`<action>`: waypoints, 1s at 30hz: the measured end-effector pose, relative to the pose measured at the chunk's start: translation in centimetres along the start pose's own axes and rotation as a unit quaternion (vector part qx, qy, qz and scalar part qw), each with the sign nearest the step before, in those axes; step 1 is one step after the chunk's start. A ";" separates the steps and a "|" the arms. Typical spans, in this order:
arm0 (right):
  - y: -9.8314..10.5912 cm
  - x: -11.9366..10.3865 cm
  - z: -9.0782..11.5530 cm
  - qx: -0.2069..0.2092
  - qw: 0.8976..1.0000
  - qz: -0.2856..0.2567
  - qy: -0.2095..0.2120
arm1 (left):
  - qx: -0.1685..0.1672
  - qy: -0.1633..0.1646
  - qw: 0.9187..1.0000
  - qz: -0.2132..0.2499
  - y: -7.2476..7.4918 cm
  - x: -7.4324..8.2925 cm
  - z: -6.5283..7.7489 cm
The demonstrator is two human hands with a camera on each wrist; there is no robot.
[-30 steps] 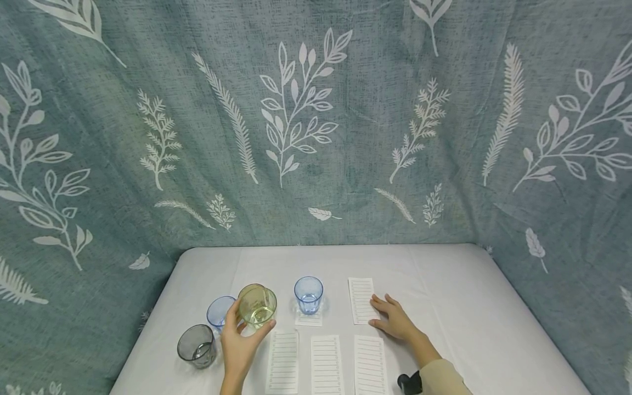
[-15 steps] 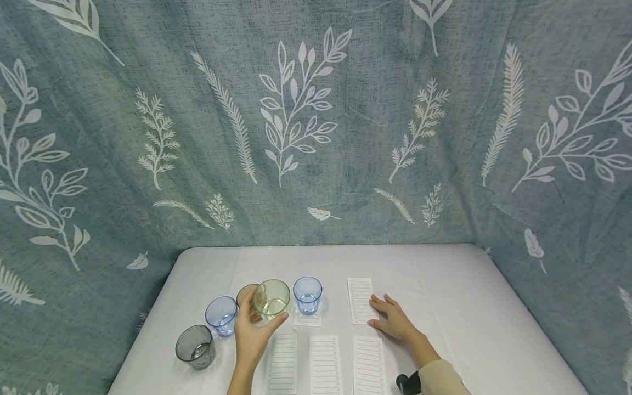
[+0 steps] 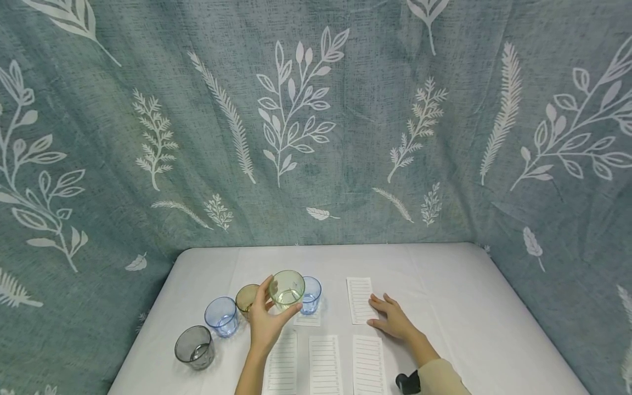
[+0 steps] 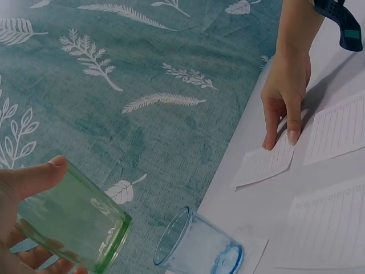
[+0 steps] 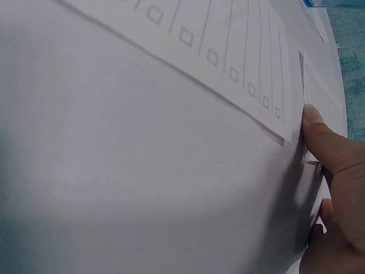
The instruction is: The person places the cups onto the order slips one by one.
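Note:
My left hand [image 3: 266, 323] grips a green glass [image 3: 287, 291] around its side and holds it above the table. In the left wrist view the same green glass [image 4: 74, 220] is tilted between thumb and fingers. Just behind it in the head view stands a blue glass [image 3: 312, 296] on a small lined paper sheet [image 3: 308, 320]. My right hand [image 3: 394, 318] rests at the right edge of another lined sheet [image 3: 359, 299]. In the right wrist view the thumb touches that sheet [image 5: 322, 94]; some of the fingers are partly hidden there.
At the left stand a dark grey glass [image 3: 195, 348], a second blue glass [image 3: 222, 317] and an amber glass [image 3: 247, 299]. Lined sheets [image 3: 326, 365] lie in a front row on the white table [image 3: 474, 318]. A patterned curtain [image 3: 365, 137] hangs behind.
My left hand has carried the green glass to the right, away from the amber glass and in front of the blue glass on the sheet. The right hand has stayed in place.

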State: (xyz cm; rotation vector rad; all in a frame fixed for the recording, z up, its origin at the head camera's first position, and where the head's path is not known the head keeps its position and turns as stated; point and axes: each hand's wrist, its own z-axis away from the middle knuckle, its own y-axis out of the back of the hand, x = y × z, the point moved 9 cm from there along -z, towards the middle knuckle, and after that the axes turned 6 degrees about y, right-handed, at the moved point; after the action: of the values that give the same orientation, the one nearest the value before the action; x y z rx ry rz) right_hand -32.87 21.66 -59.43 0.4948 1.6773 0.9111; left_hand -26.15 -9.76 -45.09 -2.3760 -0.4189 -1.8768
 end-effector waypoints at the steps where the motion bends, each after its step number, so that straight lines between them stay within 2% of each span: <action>1: 0.0 0.1 0.0 0.000 1.000 0.000 0.000 | -0.002 0.000 1.000 0.000 -0.2 0.1 0.0; 11: -0.1 0.1 -0.2 0.000 1.000 -0.003 -0.003 | -0.031 0.007 0.999 0.005 -2.3 0.2 -1.0; 14: 0.0 0.0 -0.1 0.000 1.000 -0.004 -0.003 | -0.040 0.000 0.999 0.003 -3.0 0.2 -1.3; 21: 0.1 -0.2 -0.1 0.004 1.000 0.000 0.001 | -0.071 0.003 0.997 0.015 -5.0 2.2 -1.3; 23: 0.1 -0.3 -0.1 0.004 1.000 0.000 0.003 | -0.081 0.001 0.997 0.018 -5.5 2.4 -1.3; 30: 0.0 -0.1 -0.2 -0.001 1.000 -0.005 -0.004 | -0.095 -0.002 0.995 0.021 -7.5 -0.4 -2.4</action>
State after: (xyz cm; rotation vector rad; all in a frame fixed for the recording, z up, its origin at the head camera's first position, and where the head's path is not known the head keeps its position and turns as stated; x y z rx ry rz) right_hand -33.02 21.54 -59.36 0.4882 1.6702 0.9034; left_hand -30.48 -3.17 -45.66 -2.4845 -0.1963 -1.9740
